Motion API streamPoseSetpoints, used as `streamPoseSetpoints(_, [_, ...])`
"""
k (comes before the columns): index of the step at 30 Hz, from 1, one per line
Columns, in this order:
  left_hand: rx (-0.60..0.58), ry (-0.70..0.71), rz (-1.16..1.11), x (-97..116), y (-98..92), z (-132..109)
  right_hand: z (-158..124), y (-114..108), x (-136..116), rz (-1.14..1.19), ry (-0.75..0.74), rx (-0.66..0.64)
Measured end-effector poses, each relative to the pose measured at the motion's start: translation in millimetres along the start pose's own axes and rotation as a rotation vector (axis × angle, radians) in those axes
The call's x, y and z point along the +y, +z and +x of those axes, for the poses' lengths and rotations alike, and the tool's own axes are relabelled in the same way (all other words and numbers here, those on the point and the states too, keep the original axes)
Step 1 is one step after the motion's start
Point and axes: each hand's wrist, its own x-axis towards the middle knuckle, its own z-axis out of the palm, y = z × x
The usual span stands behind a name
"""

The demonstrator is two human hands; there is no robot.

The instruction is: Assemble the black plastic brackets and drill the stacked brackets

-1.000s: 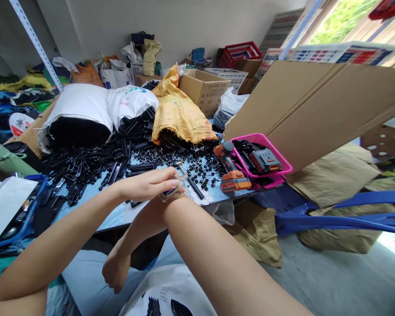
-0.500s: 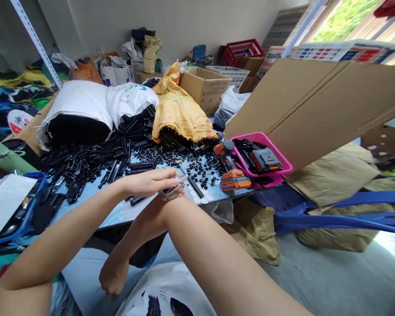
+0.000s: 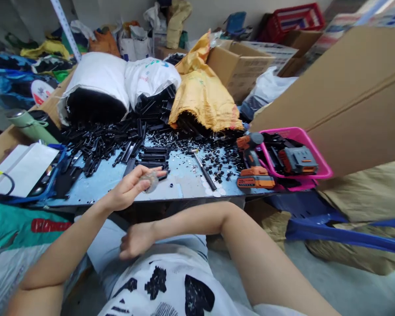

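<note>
My left hand (image 3: 129,189) is raised just above the near edge of the blue-grey table (image 3: 184,182), its fingers pinched on a small clear round object (image 3: 150,181). My right hand (image 3: 135,240) hangs low over my lap, by my white shirt with black print. Its fingers are loosely curled, and nothing shows in them. My right forearm runs across the view from the lower right. Black plastic parts (image 3: 112,142) lie scattered on the table beyond my left hand.
An orange cordless drill (image 3: 252,165) lies beside a pink basket (image 3: 319,169) holding a battery. A dark thin rod (image 3: 204,170) rests mid-table. White sacks (image 3: 95,79), a yellow sack (image 3: 202,94) and a large cardboard sheet (image 3: 349,92) stand behind. A blue tray with white paper (image 3: 26,169) is at left.
My left hand has lifted off my right forearm, taking the clear object down and to the left. My right arm has dropped toward my lap. The view has tilted downward.
</note>
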Motion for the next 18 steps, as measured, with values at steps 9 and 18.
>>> streamPoseSetpoints(9, [0.314, -0.44, 0.257, -86, 24.3, -95, -62, -19, 3, 0.832, 0.747, 0.933])
streamPoseSetpoints(18, [0.128, -0.846, 0.902, -130, 53.2, -116, -23, 75, -1, 1.863, 1.21, 1.018])
